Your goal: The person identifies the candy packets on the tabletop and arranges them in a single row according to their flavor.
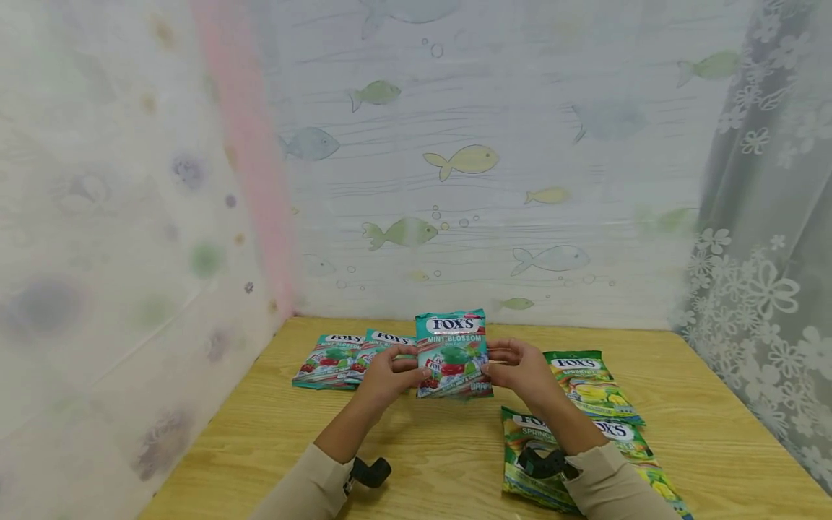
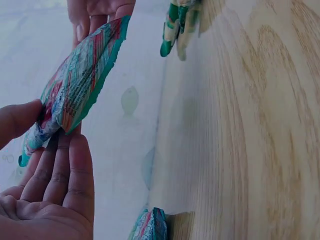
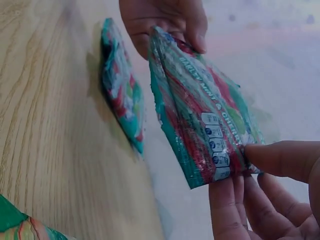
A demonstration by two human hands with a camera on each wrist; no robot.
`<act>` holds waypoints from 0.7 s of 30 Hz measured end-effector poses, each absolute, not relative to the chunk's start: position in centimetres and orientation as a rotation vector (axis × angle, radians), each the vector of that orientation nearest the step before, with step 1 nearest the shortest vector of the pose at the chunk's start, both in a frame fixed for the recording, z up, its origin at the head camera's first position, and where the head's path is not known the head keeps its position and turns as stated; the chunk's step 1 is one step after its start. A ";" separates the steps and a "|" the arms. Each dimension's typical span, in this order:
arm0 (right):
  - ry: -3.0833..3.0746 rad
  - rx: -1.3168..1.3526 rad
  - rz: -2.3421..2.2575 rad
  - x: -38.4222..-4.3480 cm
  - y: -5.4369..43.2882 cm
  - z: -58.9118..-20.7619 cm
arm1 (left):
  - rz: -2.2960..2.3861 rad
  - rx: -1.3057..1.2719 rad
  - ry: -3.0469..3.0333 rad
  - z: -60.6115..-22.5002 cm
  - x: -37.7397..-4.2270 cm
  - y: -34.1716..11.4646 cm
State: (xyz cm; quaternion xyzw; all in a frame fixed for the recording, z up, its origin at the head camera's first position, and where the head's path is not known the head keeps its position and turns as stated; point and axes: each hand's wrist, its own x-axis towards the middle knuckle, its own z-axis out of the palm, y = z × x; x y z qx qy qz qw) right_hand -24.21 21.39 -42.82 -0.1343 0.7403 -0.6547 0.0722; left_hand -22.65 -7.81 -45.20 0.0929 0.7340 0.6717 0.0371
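Observation:
A teal Fox's Mint Blossom candy bag (image 1: 453, 355) is held upright above the table, its printed front toward the head camera. My left hand (image 1: 387, 375) pinches its left edge, thumb on the front and fingers behind. On the opposite edge my right hand (image 1: 523, 372) grips the same way. Both wrist views show the bag's lower side, in the left wrist view with the left thumb (image 2: 20, 122) against it. Two more Mint Blossom bags, one at the far left (image 1: 328, 361) and one beside it (image 1: 380, 352), lie overlapping on the table.
Green Fox's Spring bags lie at the right: one farther back (image 1: 588, 386), one in front (image 1: 529, 462) partly under my right forearm, and another (image 1: 640, 448) beside it. The wooden table (image 1: 429, 462) meets a fish-patterned curtain (image 1: 481, 217) behind and a patterned wall covering (image 1: 130, 289) at left.

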 end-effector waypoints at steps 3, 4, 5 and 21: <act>2.231 -0.412 -1.970 -24.3 21.3 -42.9 | 2.084 0.302 2.222 -45.2 -22.7 -8.0; 2.230 -0.415 -1.970 -24.3 21.3 -43.0 | 2.087 0.312 2.221 -45.3 -22.8 -8.0; 2.229 -0.416 -1.969 -24.3 21.3 -43.0 | 2.090 0.320 2.222 -45.4 -22.8 -8.1; 2.181 -0.383 -1.972 -24.0 20.9 -43.1 | 2.139 0.274 2.250 -45.3 -22.8 -7.9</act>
